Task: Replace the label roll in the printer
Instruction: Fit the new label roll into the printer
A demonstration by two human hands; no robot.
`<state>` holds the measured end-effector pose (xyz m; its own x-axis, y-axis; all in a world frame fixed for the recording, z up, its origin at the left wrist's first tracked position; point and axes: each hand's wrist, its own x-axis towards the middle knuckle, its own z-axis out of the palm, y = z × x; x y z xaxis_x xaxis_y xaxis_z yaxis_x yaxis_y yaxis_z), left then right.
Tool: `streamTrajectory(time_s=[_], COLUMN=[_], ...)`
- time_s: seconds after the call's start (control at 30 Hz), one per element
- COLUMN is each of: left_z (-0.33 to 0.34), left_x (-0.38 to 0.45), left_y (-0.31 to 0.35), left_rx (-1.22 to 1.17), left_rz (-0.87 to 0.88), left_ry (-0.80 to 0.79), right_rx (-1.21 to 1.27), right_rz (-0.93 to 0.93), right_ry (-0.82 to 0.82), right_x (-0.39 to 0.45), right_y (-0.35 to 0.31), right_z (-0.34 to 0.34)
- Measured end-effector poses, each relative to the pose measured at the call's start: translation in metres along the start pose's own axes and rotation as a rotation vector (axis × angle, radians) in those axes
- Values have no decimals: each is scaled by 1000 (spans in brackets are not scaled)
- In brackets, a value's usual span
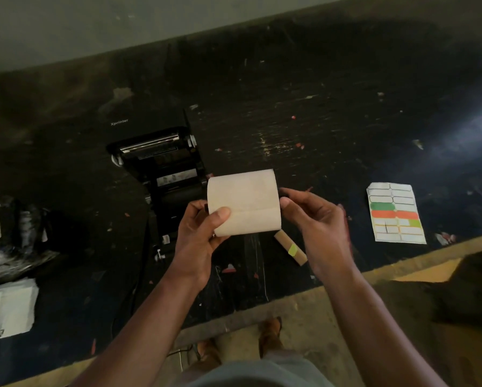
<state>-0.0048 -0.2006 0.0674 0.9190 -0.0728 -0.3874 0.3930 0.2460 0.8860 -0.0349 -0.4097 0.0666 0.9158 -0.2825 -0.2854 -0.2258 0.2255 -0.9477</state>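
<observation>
A cream label roll [244, 201] is held sideways above the dark table, just right of the black printer [161, 169]. The printer's lid stands open and its inside bay shows. My left hand [199, 233] grips the roll's left end, thumb across its front. My right hand [312, 219] holds the roll's right end with thumb and fingertips. An empty brown cardboard core [290, 247] with a yellow-green sticker lies on the table under the roll, between my wrists.
A sheet of coloured labels [396, 213] lies at the right. White paper [8, 308] and a shiny black plastic wrap [13, 247] sit at the left edge. The scuffed black table [304, 121] ends near me; my feet show below its front edge.
</observation>
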Motion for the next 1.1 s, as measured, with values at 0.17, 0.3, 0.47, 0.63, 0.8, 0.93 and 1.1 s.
streamTrajectory(time_s=[0.17, 0.3, 0.47, 0.63, 0.8, 0.93, 1.1], left_z=[13, 32, 69, 98, 107, 118, 136], left_x=[8, 12, 24, 52, 104, 128, 137], left_y=[-8, -13, -14, -28, -97, -145, -167], left_rx=[70, 216, 443, 485, 1244, 1602, 1684], left_rz=[28, 52, 3, -23, 224, 243, 358], left_ry=[-29, -38, -134, -394, -450, -704, -841], right_rx=[309, 444, 553, 612, 595, 587, 636], right_rz=[208, 281, 283, 218, 145, 160, 207], right_ry=[-28, -1, 158, 287, 431, 487, 533], right_x=[-8, -9, -5, -4, -6, -11, -17], right_y=[6, 9, 13, 10, 11, 19, 29], right_z=[0, -8, -40, -89, -123, -137, -143])
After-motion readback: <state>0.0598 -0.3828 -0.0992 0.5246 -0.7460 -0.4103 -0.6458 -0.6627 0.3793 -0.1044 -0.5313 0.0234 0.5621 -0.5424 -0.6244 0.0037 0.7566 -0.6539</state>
